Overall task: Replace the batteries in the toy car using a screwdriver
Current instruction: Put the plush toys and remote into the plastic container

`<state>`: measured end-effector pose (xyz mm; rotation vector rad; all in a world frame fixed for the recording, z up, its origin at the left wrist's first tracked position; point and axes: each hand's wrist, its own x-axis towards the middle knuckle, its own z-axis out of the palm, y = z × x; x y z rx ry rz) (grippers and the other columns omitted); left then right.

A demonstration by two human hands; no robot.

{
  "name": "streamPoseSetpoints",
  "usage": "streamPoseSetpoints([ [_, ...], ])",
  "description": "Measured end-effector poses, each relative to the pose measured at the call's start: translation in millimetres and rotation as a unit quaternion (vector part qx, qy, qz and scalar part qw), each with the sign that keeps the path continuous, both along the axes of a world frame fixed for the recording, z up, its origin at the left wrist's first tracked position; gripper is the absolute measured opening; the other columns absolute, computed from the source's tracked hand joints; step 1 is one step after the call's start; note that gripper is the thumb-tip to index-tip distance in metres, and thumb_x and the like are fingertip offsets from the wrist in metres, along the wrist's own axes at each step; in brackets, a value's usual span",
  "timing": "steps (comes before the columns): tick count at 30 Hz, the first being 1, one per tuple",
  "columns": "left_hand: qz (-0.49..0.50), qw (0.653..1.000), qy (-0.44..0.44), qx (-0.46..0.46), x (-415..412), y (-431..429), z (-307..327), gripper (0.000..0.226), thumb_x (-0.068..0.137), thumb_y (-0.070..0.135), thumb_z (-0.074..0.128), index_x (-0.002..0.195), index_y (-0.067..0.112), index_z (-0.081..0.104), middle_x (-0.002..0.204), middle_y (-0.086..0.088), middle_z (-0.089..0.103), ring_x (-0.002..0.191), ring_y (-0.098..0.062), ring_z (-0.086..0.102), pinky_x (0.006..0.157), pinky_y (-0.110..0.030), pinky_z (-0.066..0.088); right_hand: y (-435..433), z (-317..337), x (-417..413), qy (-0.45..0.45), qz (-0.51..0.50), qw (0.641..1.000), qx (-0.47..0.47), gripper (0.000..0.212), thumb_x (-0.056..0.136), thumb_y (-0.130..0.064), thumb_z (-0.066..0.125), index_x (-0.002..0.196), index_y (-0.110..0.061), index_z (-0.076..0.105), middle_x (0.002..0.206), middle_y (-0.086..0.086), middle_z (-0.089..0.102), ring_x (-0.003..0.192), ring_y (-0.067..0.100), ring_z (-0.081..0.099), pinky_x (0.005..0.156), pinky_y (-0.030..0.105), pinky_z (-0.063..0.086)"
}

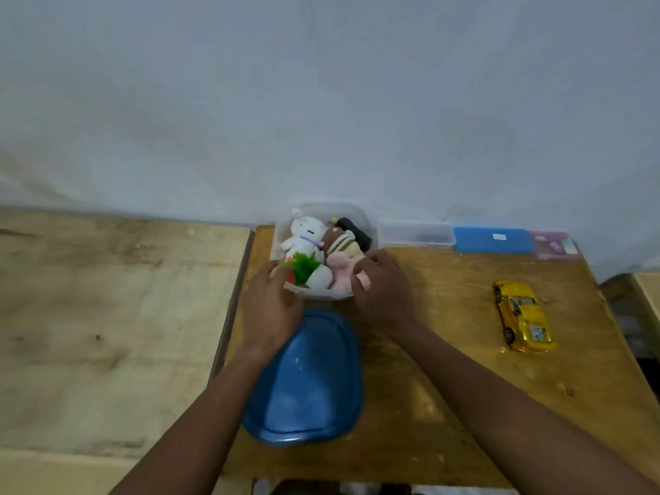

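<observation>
A yellow toy car (523,316) lies on its wheels at the right of the wooden table (446,369), well away from both hands. At the table's back edge stands a clear plastic container (369,226) filled with small plush toys and a black object with a yellow tip (353,232). My left hand (271,309) grips the container's near left corner. My right hand (382,294) grips its right rim, fingers curled over the edge beside a pink plush toy (343,267). No screwdriver or batteries can be made out.
A blue lid (310,380) lies flat just in front of the container, under my left wrist. Along the wall sit a clear box (416,235), a blue box (494,240) and a pink packet (551,244). A lighter wooden surface (107,316) adjoins on the left.
</observation>
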<state>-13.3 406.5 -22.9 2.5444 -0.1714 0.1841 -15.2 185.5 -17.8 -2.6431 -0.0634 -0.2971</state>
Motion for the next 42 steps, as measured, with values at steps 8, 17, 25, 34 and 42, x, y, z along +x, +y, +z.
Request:
streamPoseSetpoints([
  [8, 0.194, 0.952, 0.238, -0.006, -107.3, 14.2, -35.7, 0.071, 0.083, 0.043, 0.071, 0.145, 0.019, 0.047, 0.148, -0.015, 0.045, 0.133, -0.039, 0.047, 0.103, -0.051, 0.045, -4.1, -63.2, -123.2, 0.219, -0.085, 0.958, 0.165, 0.019, 0.086, -0.036, 0.063, 0.101, -0.024, 0.067, 0.098, -0.001, 0.069, 0.090, 0.021, 0.064, 0.070, 0.031, 0.046],
  [17, 0.262, 0.904, 0.283, -0.183, -146.1, 16.1, -38.1, 0.085, 0.075, 0.043, 0.077, 0.148, 0.021, 0.042, 0.146, -0.012, 0.052, 0.133, -0.038, 0.049, 0.107, -0.053, 0.045, 16.0, -61.9, -133.0, 0.322, -0.092, 0.877, 0.344, 0.041, 0.090, -0.017, 0.067, 0.131, -0.013, 0.063, 0.120, 0.003, 0.069, 0.112, 0.023, 0.064, 0.082, 0.028, 0.049],
  [25, 0.350, 0.896, 0.084, -0.260, -146.4, 0.7, -8.0, 0.055, 0.085, 0.019, 0.070, 0.137, 0.014, 0.055, 0.129, -0.010, 0.059, 0.112, -0.030, 0.061, 0.092, -0.042, 0.052, 0.6, -35.7, -126.9, 0.212, -0.111, 0.895, 0.377, 0.040, 0.085, -0.005, 0.068, 0.120, -0.023, 0.070, 0.099, -0.009, 0.069, 0.096, 0.012, 0.064, 0.085, 0.027, 0.050],
  [34, 0.241, 0.944, 0.071, -0.215, -52.9, -12.7, 8.6, 0.053, 0.086, 0.034, 0.052, 0.135, 0.017, 0.059, 0.118, -0.009, 0.064, 0.103, -0.027, 0.065, 0.091, -0.047, 0.057, -23.9, -6.5, -65.9, 0.142, -0.182, 0.890, 0.392, 0.035, 0.088, -0.012, 0.069, 0.122, -0.020, 0.069, 0.112, 0.001, 0.073, 0.101, 0.019, 0.067, 0.088, 0.037, 0.058],
  [42, 0.161, 0.961, 0.121, -0.190, 44.1, -17.0, 1.3, 0.063, 0.087, 0.031, 0.046, 0.149, 0.019, 0.048, 0.126, -0.016, 0.060, 0.106, -0.038, 0.065, 0.092, -0.055, 0.057, -29.7, 5.2, -2.0, 0.139, -0.225, 0.907, 0.328, 0.036, 0.094, -0.017, 0.061, 0.130, -0.022, 0.064, 0.099, 0.002, 0.073, 0.086, 0.017, 0.066, 0.069, 0.029, 0.054],
])
